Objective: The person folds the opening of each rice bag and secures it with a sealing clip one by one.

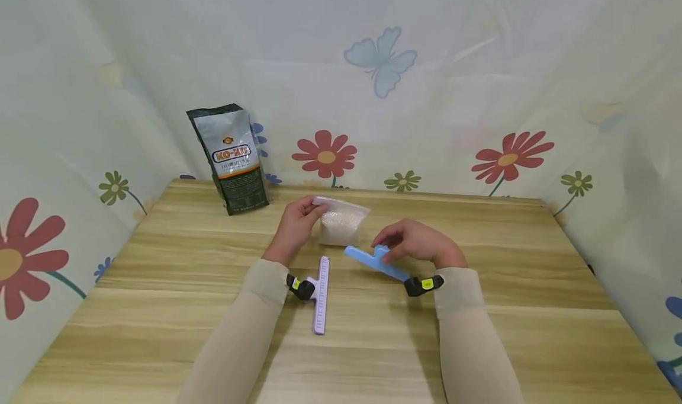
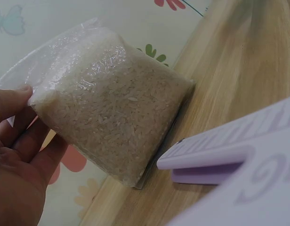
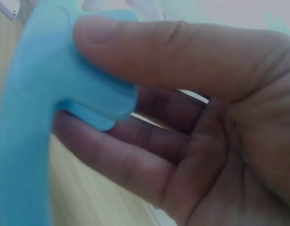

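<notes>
Left hand and right hand each grasp one item at a wooden table. Silver-and-black pouch: upright, table's 11 o'clock. Rice bag: 12 o'clock, upper left corner pinched in the left hand. Blue clip: bag's 5 o'clock, handle held between right thumb and fingers. Purple clip: on the table, bag's 6 o'clock.

Unobstructed tabletop extends to the right of the right grip and to the left of the left grip, in front of the tall bag. The left grip occupies the space between that bag and the rice bag. A narrow gap separates the rice bag from the blue clip, which projects obliquely leftward. The lilac clip obstructs part of the corridor between the sleeves; the patterned curtain bounds the far edge.
</notes>
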### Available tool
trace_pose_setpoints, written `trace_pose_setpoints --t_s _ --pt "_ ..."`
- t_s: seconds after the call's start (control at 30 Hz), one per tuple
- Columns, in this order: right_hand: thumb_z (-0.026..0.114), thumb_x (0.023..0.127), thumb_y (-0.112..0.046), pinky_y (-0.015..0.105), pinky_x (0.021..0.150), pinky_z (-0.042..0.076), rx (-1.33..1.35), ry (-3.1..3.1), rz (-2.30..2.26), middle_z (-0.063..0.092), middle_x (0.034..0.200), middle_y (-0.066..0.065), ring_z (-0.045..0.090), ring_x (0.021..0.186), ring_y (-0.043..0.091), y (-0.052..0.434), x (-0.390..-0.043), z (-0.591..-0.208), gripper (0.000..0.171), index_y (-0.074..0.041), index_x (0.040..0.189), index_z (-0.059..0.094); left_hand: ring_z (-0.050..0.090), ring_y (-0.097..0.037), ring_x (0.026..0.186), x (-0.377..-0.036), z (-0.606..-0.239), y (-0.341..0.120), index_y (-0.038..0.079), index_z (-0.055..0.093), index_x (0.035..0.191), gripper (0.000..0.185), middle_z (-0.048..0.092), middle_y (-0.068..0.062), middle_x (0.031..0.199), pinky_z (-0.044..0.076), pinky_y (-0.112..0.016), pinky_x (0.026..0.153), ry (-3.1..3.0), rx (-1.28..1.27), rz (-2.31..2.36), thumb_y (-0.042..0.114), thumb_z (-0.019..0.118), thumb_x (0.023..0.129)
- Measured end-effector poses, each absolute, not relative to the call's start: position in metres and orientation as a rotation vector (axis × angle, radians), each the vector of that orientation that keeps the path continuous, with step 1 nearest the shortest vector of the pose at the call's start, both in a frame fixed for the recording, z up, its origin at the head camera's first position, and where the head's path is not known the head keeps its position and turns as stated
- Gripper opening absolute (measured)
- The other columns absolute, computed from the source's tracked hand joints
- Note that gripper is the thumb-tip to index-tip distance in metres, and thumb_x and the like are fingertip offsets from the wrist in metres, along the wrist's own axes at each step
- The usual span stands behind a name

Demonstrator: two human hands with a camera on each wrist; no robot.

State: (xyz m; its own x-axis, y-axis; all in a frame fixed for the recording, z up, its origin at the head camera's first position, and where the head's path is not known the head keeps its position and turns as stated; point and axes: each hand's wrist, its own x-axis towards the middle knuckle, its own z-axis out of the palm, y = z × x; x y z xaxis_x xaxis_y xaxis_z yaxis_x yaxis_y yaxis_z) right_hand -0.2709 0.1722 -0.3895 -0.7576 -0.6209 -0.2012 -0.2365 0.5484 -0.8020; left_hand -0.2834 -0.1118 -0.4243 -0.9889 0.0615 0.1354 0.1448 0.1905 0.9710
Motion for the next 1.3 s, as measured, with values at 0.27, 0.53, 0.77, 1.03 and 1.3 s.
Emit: trace_pose_setpoints --t_s 0.27,0.53,0.77,1.03,1.3 --pt "0.08 0.079 -0.017 0.037 0.092 0.052 -0.669 2.385 -1.176 0.072 0.112 0.005 0.064 0.102 0.018 0.1733 -0.2703 -0.3845 0.043 -0.007 0.119 0.069 0.06 -0.012 0.097 -0.2842 -0.4232 -0.1123 0.011 0.068 0.112 0.028 0.073 -0.008 0.109 0.047 -0.034 0.092 -2.375 -0.2 -1.955 0.032 0.062 0.095" --pt "0.082 0.077 -0.017 0.028 0.079 0.052 -0.647 2.486 -1.209 0.071 0.096 0.004 0.063 0.087 0.015 0.1745 -0.2683 -0.3836 0.036 -0.009 0.111 0.071 0.06 -0.012 0.102 -0.2839 -0.4272 -0.113 0.012 0.067 0.114 0.029 0.072 -0.006 0.11 0.046 -0.036 0.098 -2.37 -0.194 -1.978 0.033 0.062 0.094" --pt "0.082 0.077 -0.017 0.031 0.075 0.051 -0.64 2.566 -1.249 0.07 0.094 0.005 0.062 0.084 0.019 0.1748 -0.268 -0.3805 0.031 -0.012 0.106 0.072 0.061 -0.013 0.104 -0.285 -0.4263 -0.1125 0.012 0.067 0.114 0.028 0.072 -0.006 0.111 0.045 -0.038 0.101 -2.369 -0.191 -1.983 0.032 0.062 0.095" --pt "0.081 0.079 -0.021 0.033 0.078 0.051 -0.555 2.71 -1.21 0.068 0.103 0.003 0.061 0.089 0.019 0.1758 -0.2701 -0.3798 0.028 -0.016 0.105 0.072 0.062 -0.012 0.103 -0.2846 -0.4239 -0.1117 0.013 0.067 0.114 0.026 0.072 -0.006 0.111 0.046 -0.037 0.1 -2.365 -0.198 -1.977 0.03 0.062 0.095" --pt "0.081 0.078 -0.016 0.033 0.075 0.051 -0.592 2.803 -1.184 0.068 0.096 0.005 0.06 0.081 0.02 0.1765 -0.2708 -0.38 0.024 -0.013 0.101 0.072 0.06 -0.007 0.095 -0.2849 -0.4246 -0.1118 0.005 0.066 0.112 0.026 0.071 -0.013 0.11 0.047 -0.03 0.091 -2.345 -0.204 -1.998 0.025 0.061 0.096"
